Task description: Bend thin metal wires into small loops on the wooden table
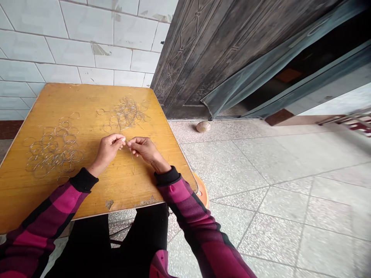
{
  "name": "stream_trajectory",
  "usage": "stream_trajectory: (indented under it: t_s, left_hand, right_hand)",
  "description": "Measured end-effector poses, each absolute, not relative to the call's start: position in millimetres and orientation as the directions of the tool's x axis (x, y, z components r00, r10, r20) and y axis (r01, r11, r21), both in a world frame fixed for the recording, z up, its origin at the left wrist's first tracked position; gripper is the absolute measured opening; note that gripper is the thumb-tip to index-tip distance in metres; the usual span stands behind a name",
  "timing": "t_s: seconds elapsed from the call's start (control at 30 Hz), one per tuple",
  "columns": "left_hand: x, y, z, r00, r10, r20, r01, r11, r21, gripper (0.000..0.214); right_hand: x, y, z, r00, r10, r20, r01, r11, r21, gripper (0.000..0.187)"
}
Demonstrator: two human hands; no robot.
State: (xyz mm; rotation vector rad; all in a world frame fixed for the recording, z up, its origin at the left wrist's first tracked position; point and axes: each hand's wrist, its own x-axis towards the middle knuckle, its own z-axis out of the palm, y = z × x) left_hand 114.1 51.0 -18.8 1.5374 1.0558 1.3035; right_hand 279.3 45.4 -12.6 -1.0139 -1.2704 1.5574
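Note:
My left hand (111,149) and my right hand (145,150) meet just above the wooden table (95,185), fingertips pinched close together. Between them they hold a thin piece of wire (133,164), whose loose end hangs down below my right fingers. Beyond my hands lies a tangled pile of looped wires (127,112). To the left of my left hand spreads a second heap of wire rings (55,150). The fingers hide most of the held wire's upper part.
White wall tiles (87,27) rise behind the table. A dark carved door (185,58) with a hanging curtain (246,85) stands to the right. On the floor sits a roundish ball-like object (203,126). An orange stool (203,189) shows under the table's right edge.

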Motion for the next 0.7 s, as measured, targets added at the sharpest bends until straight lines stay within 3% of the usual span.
stream_trajectory:
  t_s: [0.17,0.3,0.37,0.47,0.53,0.6,0.7]
  left_hand:
    - [119.0,46.2,-21.1,0.048,0.985,0.168,-0.011,-0.167,0.986,0.026]
    - [126.7,37.0,-31.2,0.246,0.969,0.020,-0.136,0.014,0.991,0.029]
    - [129.2,34.4,-38.6,0.322,0.947,0.006,-0.107,0.031,0.994,0.032]
    - [128.5,34.6,-47.2,0.223,0.966,0.135,0.160,-0.173,0.972,0.046]
    - [126.3,35.2,-48.8,0.194,0.925,0.326,0.400,-0.378,0.835,0.055]
    - [125.0,33.9,-47.5,0.298,0.837,0.460,0.543,-0.545,0.639,0.060]
    - [126.3,29.2,-43.8,0.471,0.728,0.498,0.580,-0.681,0.447,0.063]
  right_hand:
    - [279.1,46.4,-13.2,-0.250,0.967,-0.055,-0.115,-0.086,-0.990,0.034]
    - [280.6,48.5,-14.9,-0.183,0.983,-0.028,-0.122,-0.051,-0.991,0.035]
    - [282.2,51.3,-18.4,-0.145,0.989,-0.013,-0.118,-0.030,-0.993,0.034]
    - [285.4,57.0,-25.7,-0.093,0.996,-0.015,-0.025,-0.017,-1.000,0.030]
    - [287.6,59.9,-29.5,-0.074,0.995,-0.060,0.098,-0.053,-0.994,0.028]
    - [290.3,61.2,-30.4,-0.073,0.989,-0.126,0.197,-0.109,-0.974,0.026]
    - [298.3,62.3,-26.6,-0.106,0.978,-0.178,0.215,-0.152,-0.965,0.023]
